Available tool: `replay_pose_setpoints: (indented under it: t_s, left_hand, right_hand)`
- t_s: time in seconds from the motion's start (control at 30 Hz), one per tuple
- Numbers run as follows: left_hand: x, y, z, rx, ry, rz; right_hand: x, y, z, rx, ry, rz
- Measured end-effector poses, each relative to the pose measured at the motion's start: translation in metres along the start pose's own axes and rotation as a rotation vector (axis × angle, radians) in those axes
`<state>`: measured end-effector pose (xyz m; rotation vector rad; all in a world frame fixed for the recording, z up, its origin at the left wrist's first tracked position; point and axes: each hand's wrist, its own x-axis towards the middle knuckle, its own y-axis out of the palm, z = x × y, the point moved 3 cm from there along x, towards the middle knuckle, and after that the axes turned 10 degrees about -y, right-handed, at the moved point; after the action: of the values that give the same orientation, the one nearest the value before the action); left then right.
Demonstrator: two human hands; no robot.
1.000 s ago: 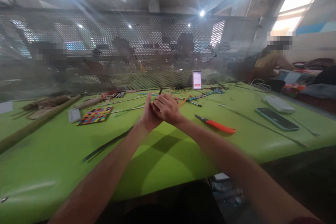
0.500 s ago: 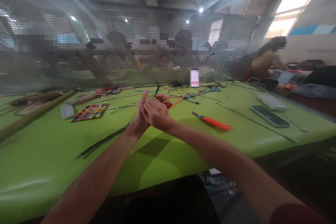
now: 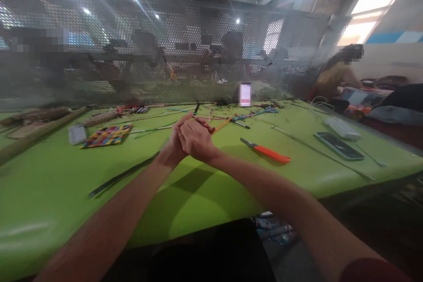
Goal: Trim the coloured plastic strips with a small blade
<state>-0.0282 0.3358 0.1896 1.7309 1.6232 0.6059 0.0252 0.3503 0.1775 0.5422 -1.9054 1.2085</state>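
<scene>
My left hand and my right hand are pressed together over the middle of the green table. Both have their fingers closed, the right one lying over the left. What they grip, if anything, is hidden between them. Just right of my right fingers, an orange strip slants away. A dark flat strip runs from behind my left wrist toward the lower left. An orange-handled knife rests to the right of my hands.
On the left are a colourful woven square, a small white block and a bamboo pole. A phone and a white box lie at the right. A perforated screen stands behind; a person is far right.
My left thumb, raised before, has come down against the right hand. The hands remain pressed together in nearly the same place. The camera view has tilted slightly.
</scene>
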Motion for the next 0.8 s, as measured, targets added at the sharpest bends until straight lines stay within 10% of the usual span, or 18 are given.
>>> replay_pose_setpoints:
  t_s: [0.47,0.8]
  left_hand:
    - [0.004,0.001,-0.011,-0.016,0.056,0.086]
    - [0.013,0.0,-0.001,-0.054,0.042,-0.141]
  right_hand:
    - [0.008,-0.021,-0.011,0.073,0.166,-0.074]
    - [0.001,-0.015,-0.027,-0.075,0.159,-0.099]
